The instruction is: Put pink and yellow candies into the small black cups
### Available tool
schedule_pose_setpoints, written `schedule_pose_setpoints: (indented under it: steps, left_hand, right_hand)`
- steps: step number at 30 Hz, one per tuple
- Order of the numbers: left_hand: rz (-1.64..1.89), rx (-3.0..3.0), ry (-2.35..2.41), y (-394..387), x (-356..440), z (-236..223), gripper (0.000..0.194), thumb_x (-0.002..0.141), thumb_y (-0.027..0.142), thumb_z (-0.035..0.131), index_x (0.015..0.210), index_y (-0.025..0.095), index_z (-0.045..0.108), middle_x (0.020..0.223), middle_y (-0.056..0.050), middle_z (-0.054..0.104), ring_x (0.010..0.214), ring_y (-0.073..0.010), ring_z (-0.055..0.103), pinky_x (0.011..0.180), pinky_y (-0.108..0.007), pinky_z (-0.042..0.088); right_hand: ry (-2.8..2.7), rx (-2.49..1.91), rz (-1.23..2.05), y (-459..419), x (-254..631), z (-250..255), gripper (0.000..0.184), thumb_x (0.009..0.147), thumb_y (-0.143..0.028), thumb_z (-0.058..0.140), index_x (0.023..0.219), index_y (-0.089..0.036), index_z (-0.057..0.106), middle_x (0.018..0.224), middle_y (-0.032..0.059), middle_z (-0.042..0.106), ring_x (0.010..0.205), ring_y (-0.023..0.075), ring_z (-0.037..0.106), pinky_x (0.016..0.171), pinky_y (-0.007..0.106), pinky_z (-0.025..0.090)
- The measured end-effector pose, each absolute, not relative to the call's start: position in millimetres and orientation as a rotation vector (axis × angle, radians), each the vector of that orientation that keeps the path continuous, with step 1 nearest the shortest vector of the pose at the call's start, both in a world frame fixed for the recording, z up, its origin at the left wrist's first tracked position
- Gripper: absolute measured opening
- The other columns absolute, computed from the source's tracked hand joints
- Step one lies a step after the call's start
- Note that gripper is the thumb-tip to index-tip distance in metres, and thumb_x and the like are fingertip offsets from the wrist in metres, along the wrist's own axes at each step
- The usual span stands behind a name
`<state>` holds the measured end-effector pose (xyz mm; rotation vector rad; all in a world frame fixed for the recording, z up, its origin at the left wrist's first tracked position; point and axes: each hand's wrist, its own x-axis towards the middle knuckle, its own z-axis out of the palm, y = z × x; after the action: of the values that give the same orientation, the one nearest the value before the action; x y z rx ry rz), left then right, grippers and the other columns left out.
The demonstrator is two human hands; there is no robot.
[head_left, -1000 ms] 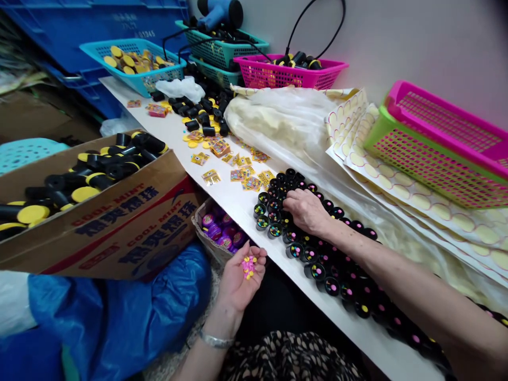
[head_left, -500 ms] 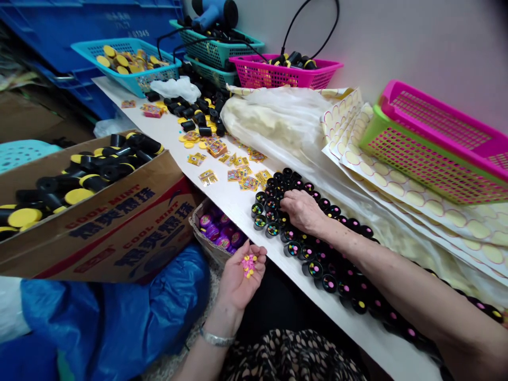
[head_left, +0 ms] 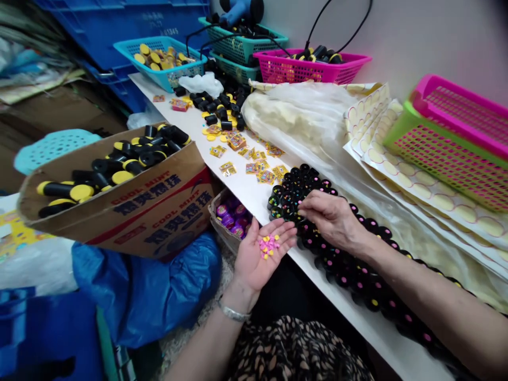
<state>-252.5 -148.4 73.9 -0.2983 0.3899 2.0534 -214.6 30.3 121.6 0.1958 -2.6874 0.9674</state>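
Note:
Palm up, my left hand (head_left: 264, 254) holds a small heap of pink and yellow candy pieces (head_left: 269, 245), its fingers stretched out beneath them. My right hand (head_left: 331, 217) is over the rows of small black round containers (head_left: 345, 267), thumb and fingertips pinched together. Whatever lies in that pinch is too small or hidden to make out. Many containers have a pink or yellow piece on top. Those at the near left corner (head_left: 274, 211) show multicoloured bits inside. My right forearm covers part of the rows.
Left stands a cardboard box (head_left: 159, 206) of black tubes with yellow caps; a smaller box of purple round packs (head_left: 234, 217) is below the table edge. Small yellow packets (head_left: 262, 169), a plastic-covered bundle (head_left: 297, 114), sticker sheets (head_left: 416, 180) and baskets (head_left: 313, 69) occupy the table.
My right hand has lifted and drawn back a little from the containers. My left hand has come closer to the table edge, its fingers straighter. The view has swung left.

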Motion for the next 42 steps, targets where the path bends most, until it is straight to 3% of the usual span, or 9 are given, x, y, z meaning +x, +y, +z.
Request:
schedule_pose_setpoints:
  steps: [6, 11, 16, 20, 28, 42]
  left_hand:
    - [2.070, -0.262, 0.282, -147, -248, 78, 0.052, 0.086, 0.046, 0.033, 0.103, 0.004, 0.057, 0.093, -0.014, 0.061, 0.081, -0.0160, 0.057, 0.081, -0.031, 0.044]
    - [2.074, -0.298, 0.237, -149, -246, 79, 0.047, 0.086, 0.045, 0.035, 0.098, 0.007, 0.059, 0.091, -0.011, 0.062, 0.082, -0.0146, 0.056, 0.082, -0.029, 0.043]
    - [2.034, -0.251, 0.241, -150, -244, 77, 0.046, 0.086, 0.043, 0.034, 0.100, 0.004, 0.056, 0.093, -0.014, 0.061, 0.090, -0.0196, 0.058, 0.088, -0.036, 0.042]
    - [1.967, -0.273, 0.369, -153, -243, 72, 0.042, 0.085, 0.039, 0.040, 0.101, 0.003, 0.055, 0.105, -0.021, 0.058, 0.102, -0.0269, 0.054, 0.092, -0.040, 0.039]
    - [1.984, -0.343, 0.421, -158, -248, 61, 0.034, 0.084, 0.032, 0.043, 0.095, 0.004, 0.057, 0.100, -0.019, 0.062, 0.100, -0.0254, 0.057, 0.090, -0.037, 0.042]
    - [1.971, -0.375, 0.432, -154, -249, 54, 0.032, 0.084, 0.030, 0.043, 0.094, 0.004, 0.057, 0.097, -0.018, 0.063, 0.096, -0.0245, 0.059, 0.088, -0.035, 0.044]
  right_hand:
    - [-2.896, 0.435, 0.681, -8, -197, 111, 0.021, 0.081, -0.015, 0.044, 0.088, -0.021, 0.062, 0.083, 0.0045, 0.056, 0.077, 0.0152, 0.045, 0.069, 0.029, 0.032]
    - [-2.988, 0.488, 0.439, -15, -198, 106, 0.021, 0.083, -0.018, 0.040, 0.086, -0.020, 0.061, 0.085, 0.0047, 0.057, 0.076, 0.0155, 0.042, 0.068, 0.030, 0.028]
    - [-2.911, 0.359, 0.196, -8, -203, 104, 0.021, 0.083, -0.017, 0.040, 0.077, -0.016, 0.060, 0.074, 0.0049, 0.054, 0.070, 0.0156, 0.040, 0.064, 0.031, 0.027]
    - [-2.769, -0.011, 0.275, 22, -220, 98, 0.024, 0.084, -0.017, 0.038, 0.081, -0.017, 0.061, 0.079, 0.0053, 0.055, 0.073, 0.0160, 0.042, 0.066, 0.030, 0.030]
    - [-2.917, 0.025, 0.309, 46, -245, 88, 0.021, 0.082, -0.026, 0.047, 0.073, -0.023, 0.066, 0.079, 0.0028, 0.056, 0.074, 0.0163, 0.039, 0.067, 0.031, 0.028]
    - [-3.083, 0.161, 0.117, 31, -250, 93, 0.023, 0.083, -0.020, 0.042, 0.069, -0.020, 0.061, 0.076, 0.0035, 0.055, 0.076, 0.0165, 0.038, 0.063, 0.031, 0.021]
